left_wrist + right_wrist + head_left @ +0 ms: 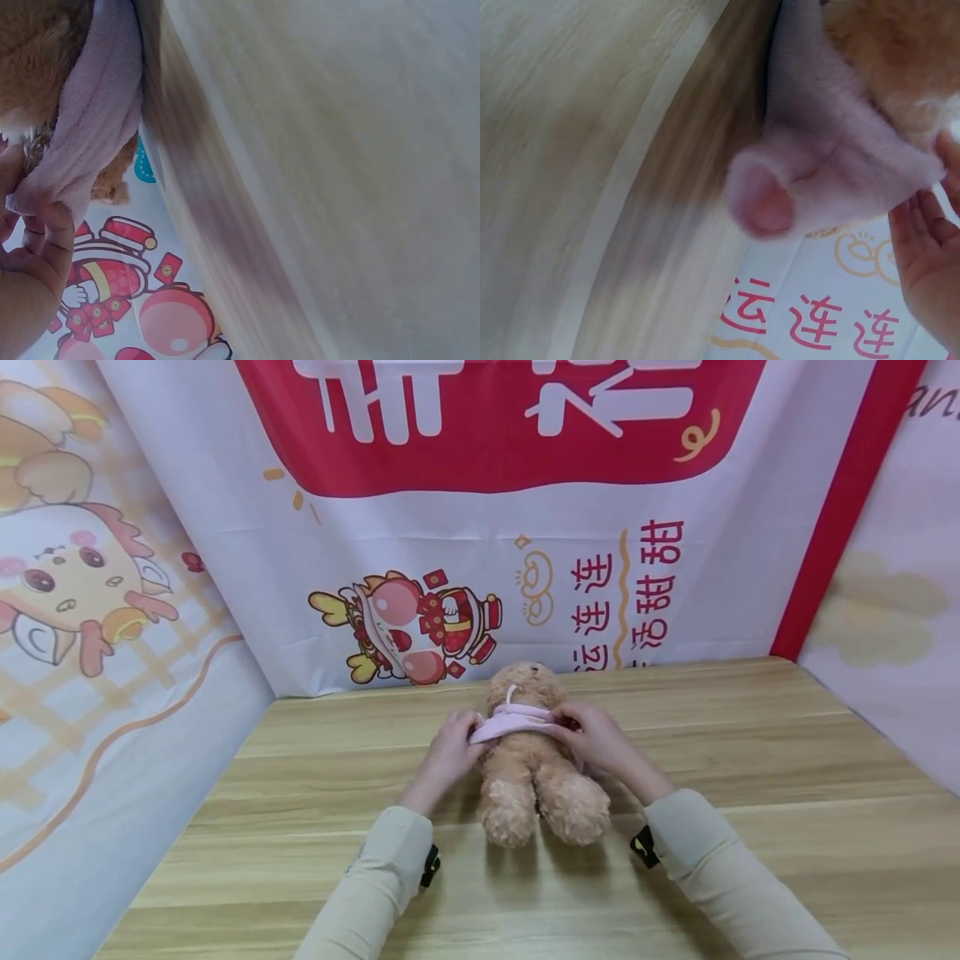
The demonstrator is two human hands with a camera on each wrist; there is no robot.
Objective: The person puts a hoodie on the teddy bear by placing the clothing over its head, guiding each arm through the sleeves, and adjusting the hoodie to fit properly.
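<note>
Closest up you've got two pale sleeves (390, 868), then a tan teddy bear (521, 756) lying on the bench (300, 827), feet toward the person, head at the far edge. The left hand (452, 745) and right hand (600, 742) each have their grip pinched on a pink garment (513, 722) around its upper body, one per side. Right wrist cam catches a round opening (769, 201) in the cloth that the head view misses; only the head view gets the white cord (511, 694). Furthest back, a red-and-white banner (487, 460).
</note>
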